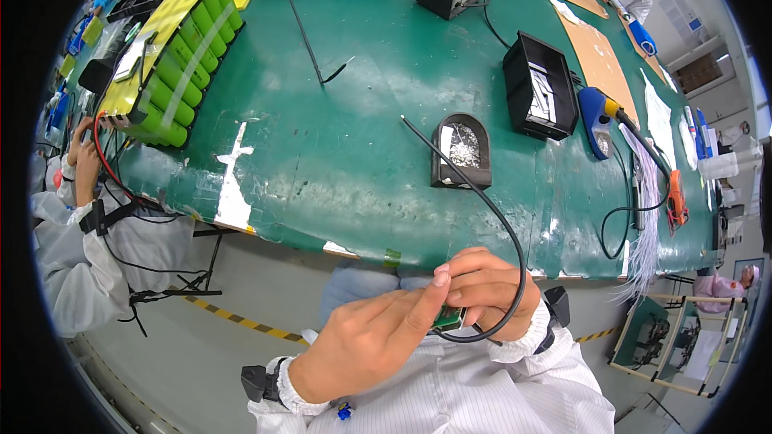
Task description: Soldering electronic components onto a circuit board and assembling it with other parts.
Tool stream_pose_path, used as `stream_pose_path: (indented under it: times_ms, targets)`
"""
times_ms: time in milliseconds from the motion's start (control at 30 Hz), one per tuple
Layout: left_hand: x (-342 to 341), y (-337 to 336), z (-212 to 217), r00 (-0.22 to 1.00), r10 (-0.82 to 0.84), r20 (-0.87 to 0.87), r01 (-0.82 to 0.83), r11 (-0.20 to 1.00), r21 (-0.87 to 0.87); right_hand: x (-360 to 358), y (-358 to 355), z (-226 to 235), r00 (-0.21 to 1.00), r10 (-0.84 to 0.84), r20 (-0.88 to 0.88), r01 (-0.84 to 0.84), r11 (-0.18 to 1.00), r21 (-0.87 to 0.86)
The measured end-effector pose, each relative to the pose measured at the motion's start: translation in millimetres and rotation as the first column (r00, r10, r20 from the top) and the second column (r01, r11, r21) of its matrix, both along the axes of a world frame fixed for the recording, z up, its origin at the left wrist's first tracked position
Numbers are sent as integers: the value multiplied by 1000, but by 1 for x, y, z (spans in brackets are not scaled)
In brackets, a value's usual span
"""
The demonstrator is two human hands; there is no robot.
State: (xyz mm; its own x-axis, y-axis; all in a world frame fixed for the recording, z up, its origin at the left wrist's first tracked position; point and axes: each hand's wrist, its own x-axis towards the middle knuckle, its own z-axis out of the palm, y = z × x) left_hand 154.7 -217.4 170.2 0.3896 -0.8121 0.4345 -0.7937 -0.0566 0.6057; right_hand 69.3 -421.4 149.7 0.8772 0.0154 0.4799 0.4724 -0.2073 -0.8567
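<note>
**Left hand (366,341) and right hand (492,289) meet on a small green circuit board (449,319)**

From where I stand, the fingers of both hands are bent in and pressed together, pinching the board between them; they cover most of it, so I can't tell exactly where each fingertip sits. The board is just in front of the wearer's striped white coat (418,390), on the near side of the green-topped bench (354,169). Right under the fingers a black cable (515,245) begins its loop, bowing around the right hand and arching out over the bench to a bare tip.

Straight beyond the fingers sits a small black tray (461,178) of silvery scraps. Farther out, to their right, is a black bin (568,104) holding white strips, with a blue soldering-iron stand (597,112) beside it. Nearer on that side, a bundle of white wires (646,217) spills over the edge beside an orange-handled tool (677,197). Far off to the fingers' left stands a pack of green cylindrical cells (178,68); past its near end, a co-worker's hands (84,169) are busy.
</note>
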Motion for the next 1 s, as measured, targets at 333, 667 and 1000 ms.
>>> stream_pose_path:
  times_ms: [333,667,1000]
  targets:
    - [1,3,0,997,14,70,-14,1000,0,2,-6,7,999,17,41,-6,968,-253]
    - [0,4,-3,1000,12,11,-12,1000,-8,5,-2,11,1000,-13,-19,6,950,-313]
    - [-1,1,0,999,11,-37,-10,1000,5,1,7,6,995,-92,-22,83,956,-281]
